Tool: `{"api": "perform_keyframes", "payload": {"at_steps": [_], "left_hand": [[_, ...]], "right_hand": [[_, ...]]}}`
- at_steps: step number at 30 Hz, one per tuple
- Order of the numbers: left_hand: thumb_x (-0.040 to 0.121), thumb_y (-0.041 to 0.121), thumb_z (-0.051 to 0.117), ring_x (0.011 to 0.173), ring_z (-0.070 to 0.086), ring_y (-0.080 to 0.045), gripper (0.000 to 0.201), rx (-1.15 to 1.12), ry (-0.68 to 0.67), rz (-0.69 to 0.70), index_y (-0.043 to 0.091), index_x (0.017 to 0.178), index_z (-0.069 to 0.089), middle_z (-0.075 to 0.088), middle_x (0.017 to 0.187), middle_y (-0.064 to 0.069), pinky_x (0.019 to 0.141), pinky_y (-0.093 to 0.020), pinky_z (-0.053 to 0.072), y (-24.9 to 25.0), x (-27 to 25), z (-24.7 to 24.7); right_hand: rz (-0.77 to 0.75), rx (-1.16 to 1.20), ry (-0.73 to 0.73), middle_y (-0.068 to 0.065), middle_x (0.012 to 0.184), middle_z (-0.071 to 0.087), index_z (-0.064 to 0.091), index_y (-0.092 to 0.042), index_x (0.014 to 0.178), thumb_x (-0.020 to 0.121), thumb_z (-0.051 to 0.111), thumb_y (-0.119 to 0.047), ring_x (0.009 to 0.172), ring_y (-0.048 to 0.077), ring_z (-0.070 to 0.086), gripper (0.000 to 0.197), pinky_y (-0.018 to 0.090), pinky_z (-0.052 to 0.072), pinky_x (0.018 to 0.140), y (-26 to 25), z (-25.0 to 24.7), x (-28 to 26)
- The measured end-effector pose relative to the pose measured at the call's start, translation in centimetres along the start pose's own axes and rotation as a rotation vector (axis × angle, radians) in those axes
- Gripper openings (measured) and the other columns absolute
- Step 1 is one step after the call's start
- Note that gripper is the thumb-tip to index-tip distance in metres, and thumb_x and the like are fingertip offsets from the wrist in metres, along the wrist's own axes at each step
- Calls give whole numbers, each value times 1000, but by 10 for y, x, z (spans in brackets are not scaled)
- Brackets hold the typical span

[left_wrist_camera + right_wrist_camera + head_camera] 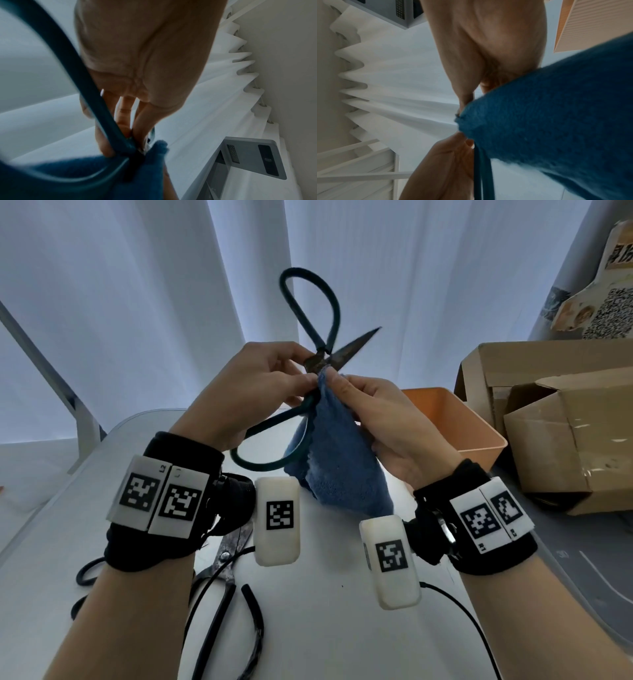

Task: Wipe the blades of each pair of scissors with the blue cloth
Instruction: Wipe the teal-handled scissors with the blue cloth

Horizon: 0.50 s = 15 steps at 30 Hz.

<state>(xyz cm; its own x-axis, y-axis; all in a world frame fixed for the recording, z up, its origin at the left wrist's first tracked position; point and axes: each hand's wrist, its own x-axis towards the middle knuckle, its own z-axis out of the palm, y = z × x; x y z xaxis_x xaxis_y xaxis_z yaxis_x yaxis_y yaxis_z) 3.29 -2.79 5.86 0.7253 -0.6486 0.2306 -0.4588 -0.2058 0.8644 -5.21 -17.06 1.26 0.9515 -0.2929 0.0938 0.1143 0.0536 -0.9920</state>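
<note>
Held up above the surface [329,628], at centre of the head view: large scissors [310,313] with dark teal loop handles and dull, dark, rust-mottled blades. Blades spread apart; one bare blade pointing toward 2 o'clock, its tip thin and sharp; one handle loop rising toward 12 o'clock, the other sweeping down toward 7 o'clock. Handle coating matte and slightly worn near the pivot.

Left hand [253,385] closed on the scissors at the pivot, thumb and fingers pinching the metal where handles meet blades; same grip seen from the left wrist view, left hand [140,60] with fingers [123,112] pressed against the teal handle of the scissors [73,75].

Right hand [383,419] pinching the blue cloth [339,463] against the scissors just beside the pivot, at about 5 o'clock from it. Cloth thick, knitted-looking, medium blue, hanging in a loose fold down toward 6 o'clock. In the right wrist view, blue cloth [556,115] bunched to a point under the right hand [488,44], whatever it covers there hidden.

Second pair of scissors [226,573], dark-handled, flat on the surface at 7 o'clock. Orange bin [479,436] at 3 o'clock, cardboard boxes [561,422] beyond it.
</note>
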Motion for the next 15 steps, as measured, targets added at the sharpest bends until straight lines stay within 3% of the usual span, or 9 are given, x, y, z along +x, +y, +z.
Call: {"api": "perform_keyframes", "payload": {"at_steps": [3,9,12,15], "left_hand": [[93,8,64,63,57,-3,21,24,-4,37,27,94,72,64,77,-1,56,-7,41,1,-1,6],[92,8,66,61,59,-3,20,39,6,2,27,92,70,63,73,3,54,-6,40,1,1,7],[91,7,66,61,58,-5,18,24,19,11,25,92,70,61,73,4,54,-7,40,1,2,7],[92,6,64,57,56,-3,15,-1,44,1,18,95,70,60,70,5,53,-8,40,1,3,6]], "right_hand": [[-39,24,-32,23,115,71,66,4,118,95,63,-19,104,27,70,32,37,55,94,-1,-3,-1],[-55,-60,-74,21,117,71,67,-4,116,93,59,6,107,26,69,27,31,54,96,-4,-9,-1],[-55,-26,-60,23,116,70,64,0,121,96,57,2,103,24,69,26,29,55,94,-3,-6,-1],[-49,39,-50,11,103,74,64,1,118,100,55,-10,91,14,70,22,23,57,84,-1,-1,0]]}}
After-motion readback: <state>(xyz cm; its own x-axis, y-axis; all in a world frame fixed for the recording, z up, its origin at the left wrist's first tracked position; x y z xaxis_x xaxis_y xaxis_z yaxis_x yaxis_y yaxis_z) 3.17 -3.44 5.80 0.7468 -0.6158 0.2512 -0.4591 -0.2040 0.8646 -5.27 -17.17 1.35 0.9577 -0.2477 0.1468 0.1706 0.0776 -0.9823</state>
